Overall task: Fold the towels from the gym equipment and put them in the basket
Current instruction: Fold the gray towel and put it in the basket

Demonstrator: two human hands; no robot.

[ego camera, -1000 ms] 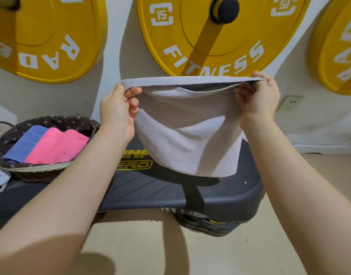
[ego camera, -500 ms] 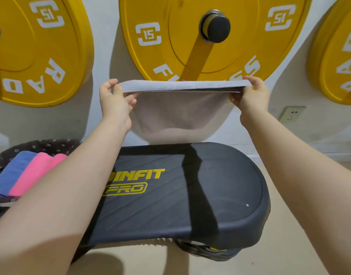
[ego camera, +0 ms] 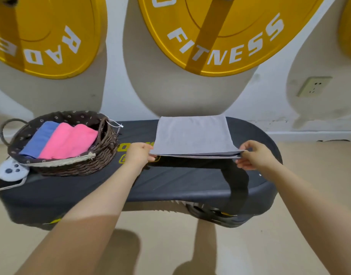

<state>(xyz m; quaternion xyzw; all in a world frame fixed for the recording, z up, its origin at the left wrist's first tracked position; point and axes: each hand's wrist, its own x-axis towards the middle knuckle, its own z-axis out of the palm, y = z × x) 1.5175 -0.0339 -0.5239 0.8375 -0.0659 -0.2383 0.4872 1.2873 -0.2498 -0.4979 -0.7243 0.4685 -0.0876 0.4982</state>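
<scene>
- Grip: the left hand (ego camera: 138,153) pinches the near left corner of the grey towel (ego camera: 192,134), and the right hand (ego camera: 255,155) pinches the near right corner; both grips are closed on the doubled near edge, which is lifted a little off the surface.
- The grey towel lies at the centre of the frame, folded in two layers, its far part flat on the black worktop (ego camera: 180,181) and its far edge close to the worktop's back rim.
- Its long axis runs left to right across the frame, between the two grips; the short way runs from the hands toward the wall.
- The relation that matters next, as I judge it: the basket (ego camera: 103,147) stands at centre left, just beyond the left hand, so the towel must travel leftward and the left hand is the nearer one.
- Another fold looks likely first, bringing one side across along that long axis, since the towel is wider than the folded pieces already stored.
- Inside the basket lie a blue towel (ego camera: 39,138) and a pink towel (ego camera: 68,140), side by side and touching.
- A yellow weight plate (ego camera: 220,32) hangs on the wall above.
</scene>
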